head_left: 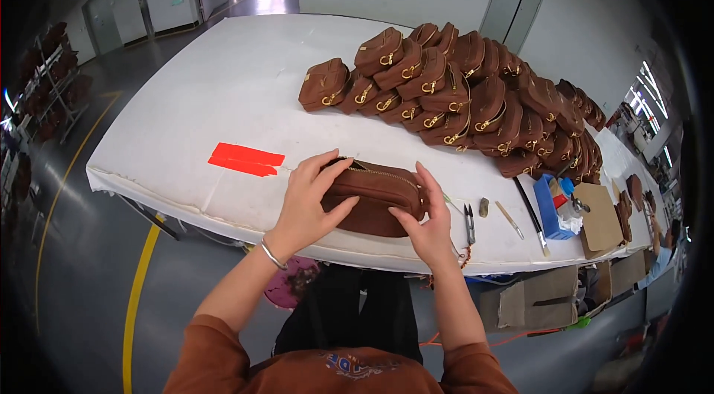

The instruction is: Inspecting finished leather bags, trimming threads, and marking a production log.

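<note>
A brown zippered pouch [372,208] lies on the white table in front of me, its brass zip running along the top. The zip is partly undone near its left end, where a dark gap shows. My left hand [309,197] grips the pouch's left end, fingers over the top and thumb on the front face. At the other end, my right hand [430,224] has its thumb against the front and its fingers around the far side. Part of each end is hidden by the hands.
Many similar brown pouches [461,89] are heaped at the back right. Right of my hand lie black snips [469,224], a small dark lump [484,206], a thin wooden-handled tool [510,220] and a brush [532,215]. Beyond stands a blue bin [549,209]; a flat red patch [247,159] is left.
</note>
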Tool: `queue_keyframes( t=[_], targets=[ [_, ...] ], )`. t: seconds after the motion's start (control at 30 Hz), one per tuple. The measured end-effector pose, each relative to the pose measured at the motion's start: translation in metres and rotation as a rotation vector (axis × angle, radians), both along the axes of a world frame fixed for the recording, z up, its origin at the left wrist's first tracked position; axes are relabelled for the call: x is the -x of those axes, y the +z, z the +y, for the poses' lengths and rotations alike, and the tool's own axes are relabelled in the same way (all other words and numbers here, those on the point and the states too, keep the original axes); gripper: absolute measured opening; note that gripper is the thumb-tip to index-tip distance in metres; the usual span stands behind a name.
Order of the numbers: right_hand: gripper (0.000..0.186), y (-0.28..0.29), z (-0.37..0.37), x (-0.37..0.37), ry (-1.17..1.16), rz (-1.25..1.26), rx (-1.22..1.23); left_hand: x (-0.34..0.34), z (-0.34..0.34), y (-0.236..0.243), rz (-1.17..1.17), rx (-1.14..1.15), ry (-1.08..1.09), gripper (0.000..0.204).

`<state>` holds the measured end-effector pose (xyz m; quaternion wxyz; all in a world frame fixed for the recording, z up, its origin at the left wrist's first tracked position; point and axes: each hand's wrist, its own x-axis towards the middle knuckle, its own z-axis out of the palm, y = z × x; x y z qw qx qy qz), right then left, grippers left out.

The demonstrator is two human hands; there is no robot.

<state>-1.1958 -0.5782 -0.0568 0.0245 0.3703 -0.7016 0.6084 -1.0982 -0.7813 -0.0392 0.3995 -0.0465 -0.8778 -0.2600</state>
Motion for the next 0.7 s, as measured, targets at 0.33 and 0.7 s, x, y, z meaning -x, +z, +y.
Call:
queue_keyframes(
  t=[0.33, 0.7],
  targets=[
    [0.057, 0.02, -0.021, 0.044, -0.055, 0.111, -0.038, 0.027, -0.017, 0.01, -0.441, -0.293, -0.209, 0.029],
    [0.028, -0.001, -0.037, 0.006, -0.004, 0.271, -0.033, 0.036, -0.01, -0.021, -0.457, -1.151, -0.387, 0.032]
  ],
)
